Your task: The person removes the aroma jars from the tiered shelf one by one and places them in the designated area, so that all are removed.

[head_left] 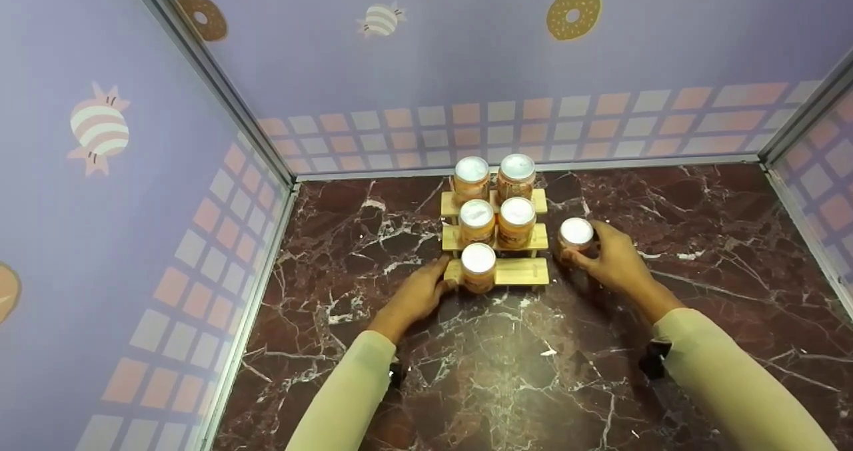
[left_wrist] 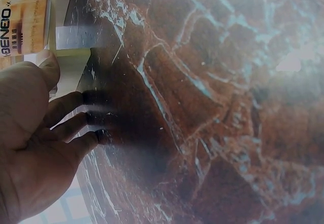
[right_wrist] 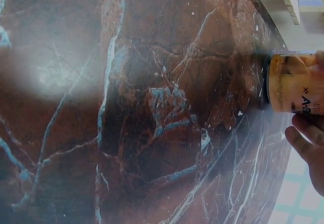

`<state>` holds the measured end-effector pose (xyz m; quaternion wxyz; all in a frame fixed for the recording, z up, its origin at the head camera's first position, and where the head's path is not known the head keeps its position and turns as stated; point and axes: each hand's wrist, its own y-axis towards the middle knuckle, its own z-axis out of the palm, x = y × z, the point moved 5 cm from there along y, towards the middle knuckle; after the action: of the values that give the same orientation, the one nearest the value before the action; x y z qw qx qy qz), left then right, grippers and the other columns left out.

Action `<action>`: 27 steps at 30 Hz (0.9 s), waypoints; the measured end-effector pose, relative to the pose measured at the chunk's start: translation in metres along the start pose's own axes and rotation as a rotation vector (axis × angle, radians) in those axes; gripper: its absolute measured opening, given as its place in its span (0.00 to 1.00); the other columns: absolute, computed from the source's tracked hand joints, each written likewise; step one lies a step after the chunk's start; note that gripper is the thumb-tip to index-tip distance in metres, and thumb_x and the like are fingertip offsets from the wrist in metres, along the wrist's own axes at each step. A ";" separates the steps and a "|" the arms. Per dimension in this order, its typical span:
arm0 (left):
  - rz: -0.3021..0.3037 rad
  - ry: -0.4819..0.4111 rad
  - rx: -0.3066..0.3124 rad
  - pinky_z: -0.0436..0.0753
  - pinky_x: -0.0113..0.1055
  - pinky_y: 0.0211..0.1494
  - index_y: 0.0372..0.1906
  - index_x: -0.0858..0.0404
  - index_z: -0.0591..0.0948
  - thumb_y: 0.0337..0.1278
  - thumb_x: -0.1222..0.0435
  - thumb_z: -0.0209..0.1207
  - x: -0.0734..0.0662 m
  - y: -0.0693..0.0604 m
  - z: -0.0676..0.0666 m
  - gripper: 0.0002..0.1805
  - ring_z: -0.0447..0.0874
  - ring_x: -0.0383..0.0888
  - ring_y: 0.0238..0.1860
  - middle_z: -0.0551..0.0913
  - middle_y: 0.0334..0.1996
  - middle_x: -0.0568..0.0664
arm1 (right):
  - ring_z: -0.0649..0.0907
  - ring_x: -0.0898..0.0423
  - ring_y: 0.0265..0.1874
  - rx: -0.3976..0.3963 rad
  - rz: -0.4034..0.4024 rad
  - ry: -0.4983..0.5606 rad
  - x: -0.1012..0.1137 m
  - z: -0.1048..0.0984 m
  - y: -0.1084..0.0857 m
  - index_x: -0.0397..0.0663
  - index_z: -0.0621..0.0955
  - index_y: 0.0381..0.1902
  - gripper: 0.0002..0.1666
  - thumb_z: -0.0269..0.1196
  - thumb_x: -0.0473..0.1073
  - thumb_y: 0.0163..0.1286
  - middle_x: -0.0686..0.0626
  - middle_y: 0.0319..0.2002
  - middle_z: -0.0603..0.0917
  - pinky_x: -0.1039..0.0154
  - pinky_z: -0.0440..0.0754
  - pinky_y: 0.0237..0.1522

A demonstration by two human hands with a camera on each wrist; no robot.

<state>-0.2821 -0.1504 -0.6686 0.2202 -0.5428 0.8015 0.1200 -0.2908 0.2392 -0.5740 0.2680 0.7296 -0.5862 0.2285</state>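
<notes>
A small three-step wooden stand (head_left: 523, 272) holds several orange-labelled cans with pale tops. Two cans are on the back step, two on the middle step and one can (head_left: 478, 268) at the left of the front step. My left hand (head_left: 416, 294) grips the left end of the front step between thumb and fingers; its other fingertips reach down to the tabletop in the left wrist view. Right of the stand, my right hand (head_left: 616, 259) holds another can (right_wrist: 293, 83) upright, fingers around its side. Its base is at or very near the tabletop.
The dark red marble-patterned tabletop (head_left: 506, 371) spreads around the stand. Behind it rises a purple wall (head_left: 466, 51) with printed sweets and checks, close to the back cans. Side panels (head_left: 180, 251) border the table left and right.
</notes>
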 end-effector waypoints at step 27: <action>0.013 -0.003 -0.037 0.73 0.57 0.86 0.88 0.60 0.65 0.84 0.45 0.56 0.000 -0.002 0.001 0.39 0.75 0.65 0.80 0.74 0.80 0.68 | 0.86 0.24 0.60 0.003 0.000 -0.009 0.003 -0.001 0.001 0.23 0.75 0.71 0.42 0.78 0.47 0.73 0.22 0.61 0.84 0.28 0.83 0.64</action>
<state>-0.2803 -0.1502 -0.6694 0.2104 -0.5413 0.8025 0.1370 -0.2910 0.2376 -0.5713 0.2645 0.7311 -0.5868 0.2260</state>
